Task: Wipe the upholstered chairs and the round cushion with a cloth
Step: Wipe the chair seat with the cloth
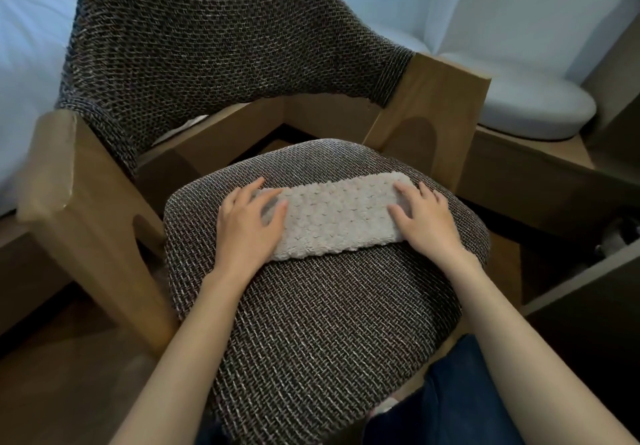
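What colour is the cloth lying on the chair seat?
Pale beige, with a nubby texture; the cloth shows clearly in the head view.

Coarse dark woven upholstery on the chair (311, 323), smooth matt wood for its frame (79, 202). Nubby, fluffy beige cloth (332, 216); smooth pale fabric on the round cushion (530, 105).

One head-worn wide-angle view. Looks forward and steeply down from right above the chair seat (311, 306), very near, seat centred. Backrest (207, 46) fills the far left, round cushion (533, 105) far right, floor (69, 375) near left.
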Demonstrator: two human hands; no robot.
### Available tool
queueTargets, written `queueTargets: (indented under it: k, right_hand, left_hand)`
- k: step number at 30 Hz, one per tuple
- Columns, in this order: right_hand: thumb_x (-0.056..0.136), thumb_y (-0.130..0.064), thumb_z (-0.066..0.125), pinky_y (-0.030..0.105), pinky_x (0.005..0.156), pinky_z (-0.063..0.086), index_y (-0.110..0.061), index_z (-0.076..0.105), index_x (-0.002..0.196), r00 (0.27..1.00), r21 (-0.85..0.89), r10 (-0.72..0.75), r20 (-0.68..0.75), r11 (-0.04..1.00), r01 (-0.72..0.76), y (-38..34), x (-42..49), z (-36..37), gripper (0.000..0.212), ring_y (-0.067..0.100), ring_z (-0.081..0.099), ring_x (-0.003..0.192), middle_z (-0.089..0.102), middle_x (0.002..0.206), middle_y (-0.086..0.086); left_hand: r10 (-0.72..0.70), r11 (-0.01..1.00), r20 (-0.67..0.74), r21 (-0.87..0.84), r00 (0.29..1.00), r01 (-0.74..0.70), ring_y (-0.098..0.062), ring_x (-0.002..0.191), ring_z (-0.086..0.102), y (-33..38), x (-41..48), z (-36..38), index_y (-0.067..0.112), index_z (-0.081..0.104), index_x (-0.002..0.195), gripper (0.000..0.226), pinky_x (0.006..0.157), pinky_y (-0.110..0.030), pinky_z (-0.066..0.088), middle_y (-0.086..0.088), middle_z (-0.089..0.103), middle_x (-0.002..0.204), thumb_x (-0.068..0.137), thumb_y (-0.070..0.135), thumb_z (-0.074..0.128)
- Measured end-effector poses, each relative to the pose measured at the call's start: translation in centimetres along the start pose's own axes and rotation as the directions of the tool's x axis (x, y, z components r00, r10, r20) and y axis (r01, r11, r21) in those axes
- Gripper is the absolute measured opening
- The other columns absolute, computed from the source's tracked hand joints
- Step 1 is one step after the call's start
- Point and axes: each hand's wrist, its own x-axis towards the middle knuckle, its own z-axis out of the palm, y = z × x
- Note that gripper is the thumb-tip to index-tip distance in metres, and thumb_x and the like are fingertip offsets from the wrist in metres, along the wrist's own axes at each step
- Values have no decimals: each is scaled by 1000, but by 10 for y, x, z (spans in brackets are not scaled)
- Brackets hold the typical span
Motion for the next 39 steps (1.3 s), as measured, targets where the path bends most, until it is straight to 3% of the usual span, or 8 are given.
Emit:
queueTargets:
  k: [4,9,16,19,22,26,30,39]
  right_hand:
    - [92,-46,54,44,100,27,-29,50,130,984,41,55,-170,998,-48,-11,-2,6,42,31,32,123,49,130,10]
    - [84,-29,68,44,96,32,-30,49,110,983,266,134,-124,959,-97,-20,-1,-2,32,26,51,112,62,112,1]
    - [79,-15,69,13,72,49,-26,62,106,915,423,-141,-379,853,306,-98,-5,-29,30,7,62,89,66,104,-3]
    - [85,-34,67,9,75,46,-34,56,120,940,562,-276,-200,754,341,-138,-16,-17,37,2,62,87,66,104,-8]
    - [99,-32,49,40,87,55,-24,57,125,967,736,-252,33,661,147,-150,-28,4,29,16,68,91,68,108,2]
    - [98,-33,48,42,101,44,-22,61,123,884,399,-458,-95,796,455,-131,-31,19,30,14,56,115,62,125,-1]
    - [82,-78,28,53,116,12,-45,26,146,809,-36,-519,277,836,548,-111,-35,39,71,25,8,147,18,159,-8]
    - [89,-36,62,32,85,38,-26,50,138,729,-110,-676,109,720,685,-99,-11,34,51,24,40,113,49,123,4]
  left_hand:
    - [-57,998,-29,16,998,57,-23,135,33,-1,2,1,28,56,132,40,113,-44,27,3,42,146,98,44,42]
    - [-97,994,-10,-51,995,96,-23,135,34,-2,-2,-3,23,56,133,40,109,-38,29,-4,39,147,101,38,37]
    - [-121,968,-139,-235,983,86,-16,120,50,0,-6,-10,16,59,125,30,97,-21,33,-3,53,132,101,17,41]
    - [-196,935,-217,-335,956,115,-14,111,54,-2,-6,-15,17,61,121,27,99,-31,43,-3,57,125,98,12,46]
    - [-283,894,-270,-421,921,151,-17,113,55,-2,-5,-19,16,62,117,27,101,-35,44,-2,60,124,96,6,47]
    - [-297,889,-284,-431,912,155,-14,111,56,-2,-6,-18,16,61,118,27,98,-30,45,-1,60,124,97,7,48]
    - [-272,899,-281,-416,920,139,-13,106,56,-4,-6,-17,16,60,120,28,97,-32,47,-4,59,125,97,7,49]
    - [-237,950,-203,-253,950,183,-19,129,41,-5,8,-10,14,52,130,32,105,-25,28,-7,49,137,99,13,46]
